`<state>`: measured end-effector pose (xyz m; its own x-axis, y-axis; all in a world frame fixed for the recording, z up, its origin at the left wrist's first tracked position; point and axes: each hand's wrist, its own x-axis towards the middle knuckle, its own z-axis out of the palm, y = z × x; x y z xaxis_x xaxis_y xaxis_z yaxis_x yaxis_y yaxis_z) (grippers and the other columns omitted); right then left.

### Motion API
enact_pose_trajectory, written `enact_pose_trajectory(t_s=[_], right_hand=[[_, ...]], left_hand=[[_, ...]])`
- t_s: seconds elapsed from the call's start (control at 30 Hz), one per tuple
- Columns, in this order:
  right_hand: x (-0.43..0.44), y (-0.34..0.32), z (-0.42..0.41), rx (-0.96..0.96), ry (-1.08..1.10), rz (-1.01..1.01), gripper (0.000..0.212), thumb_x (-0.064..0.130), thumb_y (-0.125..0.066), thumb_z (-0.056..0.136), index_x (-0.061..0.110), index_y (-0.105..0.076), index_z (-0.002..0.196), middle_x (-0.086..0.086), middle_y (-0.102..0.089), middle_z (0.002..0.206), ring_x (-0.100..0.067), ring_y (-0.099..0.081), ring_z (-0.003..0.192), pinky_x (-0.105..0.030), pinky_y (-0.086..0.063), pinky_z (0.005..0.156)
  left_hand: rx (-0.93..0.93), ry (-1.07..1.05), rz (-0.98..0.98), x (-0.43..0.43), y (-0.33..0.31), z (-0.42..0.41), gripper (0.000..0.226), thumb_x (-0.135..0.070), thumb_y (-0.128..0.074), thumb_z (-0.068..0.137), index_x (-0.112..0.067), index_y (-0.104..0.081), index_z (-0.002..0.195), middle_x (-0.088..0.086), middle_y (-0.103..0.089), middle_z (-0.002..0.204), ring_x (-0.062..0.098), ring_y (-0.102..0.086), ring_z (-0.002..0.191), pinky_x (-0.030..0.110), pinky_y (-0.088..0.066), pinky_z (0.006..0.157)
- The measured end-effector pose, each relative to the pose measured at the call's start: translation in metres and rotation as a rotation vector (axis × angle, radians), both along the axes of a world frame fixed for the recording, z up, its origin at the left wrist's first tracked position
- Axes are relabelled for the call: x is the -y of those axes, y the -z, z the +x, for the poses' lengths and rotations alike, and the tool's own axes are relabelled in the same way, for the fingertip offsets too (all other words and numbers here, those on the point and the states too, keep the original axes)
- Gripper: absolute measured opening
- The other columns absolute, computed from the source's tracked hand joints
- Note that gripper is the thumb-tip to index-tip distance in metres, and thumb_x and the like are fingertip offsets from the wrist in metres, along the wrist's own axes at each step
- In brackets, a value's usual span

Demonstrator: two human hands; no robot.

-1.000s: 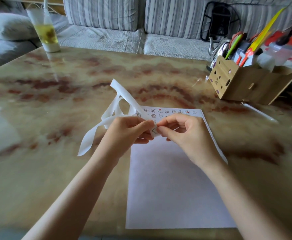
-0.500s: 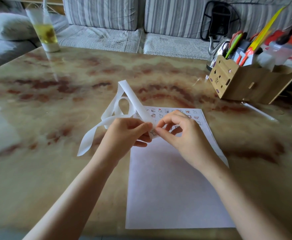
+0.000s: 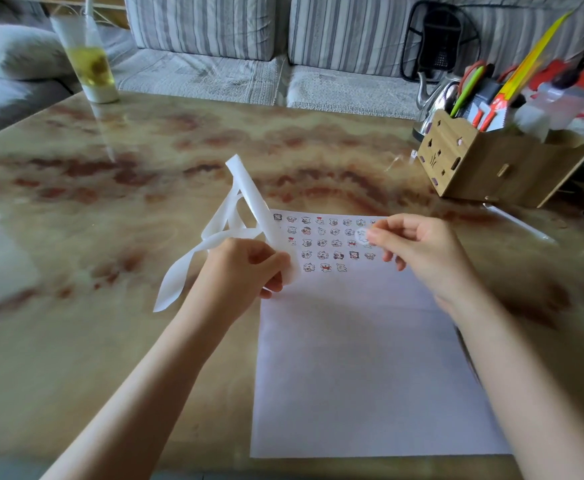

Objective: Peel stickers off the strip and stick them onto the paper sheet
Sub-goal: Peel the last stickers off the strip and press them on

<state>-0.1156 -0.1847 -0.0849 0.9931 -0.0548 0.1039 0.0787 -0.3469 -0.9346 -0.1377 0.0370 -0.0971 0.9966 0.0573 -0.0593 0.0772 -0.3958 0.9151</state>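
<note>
The left hand (image 3: 245,268) gripped the strip (image 3: 249,192) while the right hand (image 3: 418,251) pinched a sticker (image 3: 362,236) over the sheet (image 3: 359,375).

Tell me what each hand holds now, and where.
Left hand pinches the strip near one end. Right hand pinches a peeled sticker by its right edge, over the sheet.
</note>
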Motion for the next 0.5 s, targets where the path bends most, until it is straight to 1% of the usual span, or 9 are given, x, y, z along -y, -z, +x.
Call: enact_pose_trajectory(t_s=[0.07, 0.13, 0.2, 0.37, 0.5], right_hand=[[0.007, 0.003, 0.003, -0.081, -0.016, -0.024, 0.006, 0.012, -0.071, 0.082, 0.013, -0.069, 0.076, 0.004, -0.066, 0.063, -0.004, -0.049, 0.048, -0.015, -0.036, 0.043], [0.009, 0.006, 0.004, -0.157, -0.024, -0.065, 0.004, 0.011, -0.071, 0.081, 0.010, -0.069, 0.077, 0.009, -0.064, 0.057, -0.002, -0.046, 0.044, -0.011, -0.033, 0.042], [0.009, 0.009, 0.006, -0.193, -0.021, -0.084, 0.002, 0.010, -0.071, 0.081, 0.009, -0.070, 0.080, 0.012, -0.062, 0.052, -0.001, -0.043, 0.041, -0.007, -0.031, 0.041], [0.007, 0.013, 0.008, -0.221, -0.004, -0.104, 0.003, 0.011, -0.073, 0.080, 0.009, -0.071, 0.082, 0.002, -0.067, 0.069, 0.001, -0.044, 0.042, -0.007, -0.035, 0.044], [0.008, 0.014, 0.009, -0.244, -0.003, -0.120, 0.004, 0.014, -0.074, 0.079, 0.012, -0.071, 0.080, -0.004, -0.070, 0.075, 0.003, -0.044, 0.041, -0.006, -0.036, 0.044]], left_hand=[[-0.003, 0.007, 0.032, 0.000, 0.000, -0.001, 0.021, -0.017, -0.063, 0.084, -0.003, -0.072, 0.070, 0.002, -0.070, 0.059, 0.013, -0.067, 0.058, 0.031, -0.059, 0.071], [-0.011, 0.017, 0.053, 0.001, 0.000, -0.002, 0.020, -0.017, -0.064, 0.085, -0.005, -0.072, 0.071, -0.001, -0.069, 0.056, 0.011, -0.067, 0.056, 0.030, -0.059, 0.072], [-0.022, 0.028, 0.064, 0.001, 0.001, -0.002, 0.019, -0.016, -0.064, 0.085, -0.007, -0.072, 0.070, -0.002, -0.069, 0.056, 0.011, -0.067, 0.056, 0.031, -0.059, 0.073], [-0.025, 0.031, 0.109, 0.001, 0.004, -0.002, 0.020, -0.017, -0.064, 0.085, -0.008, -0.072, 0.069, 0.002, -0.071, 0.062, 0.015, -0.070, 0.062, 0.035, -0.058, 0.077], [-0.029, 0.029, 0.127, 0.001, 0.004, -0.002, 0.019, -0.017, -0.064, 0.085, -0.009, -0.072, 0.070, 0.001, -0.072, 0.064, 0.012, -0.070, 0.062, 0.026, -0.057, 0.075]])
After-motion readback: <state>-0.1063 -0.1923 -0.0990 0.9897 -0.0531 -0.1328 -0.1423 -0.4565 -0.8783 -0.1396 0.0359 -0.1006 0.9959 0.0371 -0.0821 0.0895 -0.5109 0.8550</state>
